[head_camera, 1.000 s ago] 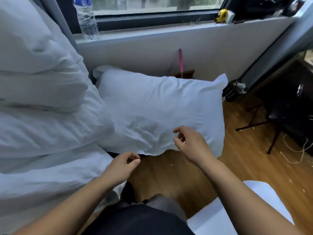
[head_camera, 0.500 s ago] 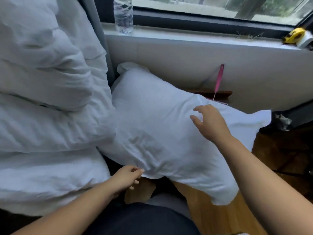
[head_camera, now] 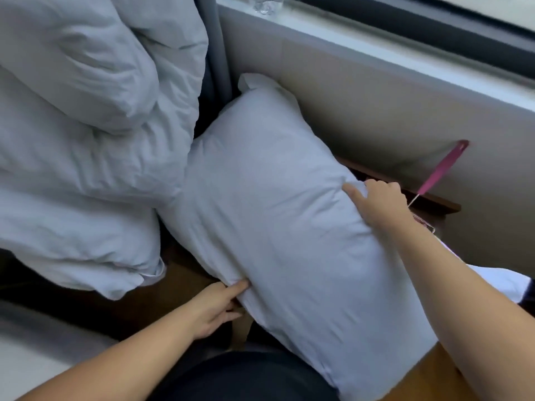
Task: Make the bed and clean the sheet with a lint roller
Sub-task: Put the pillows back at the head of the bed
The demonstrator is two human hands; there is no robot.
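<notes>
The pillow (head_camera: 278, 227) was big, white and puffy, with soft wrinkles all over its case. It lay slanted, with 1 end up by the wall (head_camera: 376, 96) under the window and the other end down low near the person's lap. Its left side touched the white duvet (head_camera: 86, 125), which was bunched up in a heap on the left.

The left hand (head_camera: 214, 308) held the pillow's near edge. Its thumb lay on top of the cloth and its fingers were tucked under, pinching the edge. The right hand (head_camera: 379, 204) was curled over the pillow's far edge, with the thumb pressed on top and the fingers hooked over the side. Both hands had hold of the pillow.

Behind the right hand, a pink handle (head_camera: 443, 169) leaned on the wall above a brown wooden ledge (head_camera: 434, 202). The bottom of a clear bottle (head_camera: 265, 5) stood on the window sill (head_camera: 405, 53). A bit of wooden floor (head_camera: 434, 377) showed at the bottom right.

Half a second before, the right hand was open above the middle of the pillow and not gripping it. The left hand was already at the near edge. The pillow looked bigger and closer than it did then.
</notes>
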